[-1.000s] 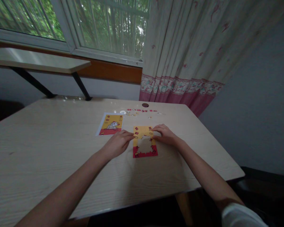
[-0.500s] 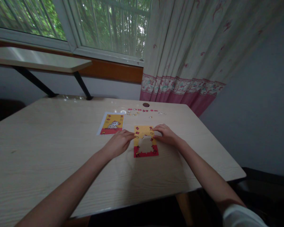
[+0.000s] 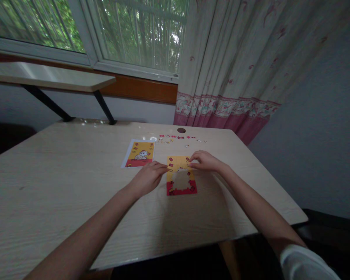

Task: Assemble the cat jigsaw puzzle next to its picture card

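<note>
A partly assembled jigsaw puzzle (image 3: 182, 191), yellow above and red below, lies flat on the desk. Bare desk shows through a large gap in its centre and lower part. My left hand (image 3: 148, 177) holds its left edge, fingers drawn together and their tips at the yellow part. At the upper right edge, my right hand (image 3: 206, 161) has its thumb and forefinger against the puzzle, slightly bent. To the left lies a printed reference picture (image 3: 139, 160) of a white cartoon animal on yellow and red, with a white border.
Several loose red pieces (image 3: 180, 137) form a row toward the back of the desk (image 3: 76, 186). White and yellow pieces (image 3: 165, 141) lie just in front, and a single piece (image 3: 187, 146) sits nearer the puzzle. Behind are a cable hole (image 3: 181, 130), raised shelf (image 3: 55, 76) and curtain (image 3: 221, 85).
The view has shifted slightly. My right thumb has moved a little up along the puzzle's right edge, closer to the forefinger. My left hand stays at the left edge.
</note>
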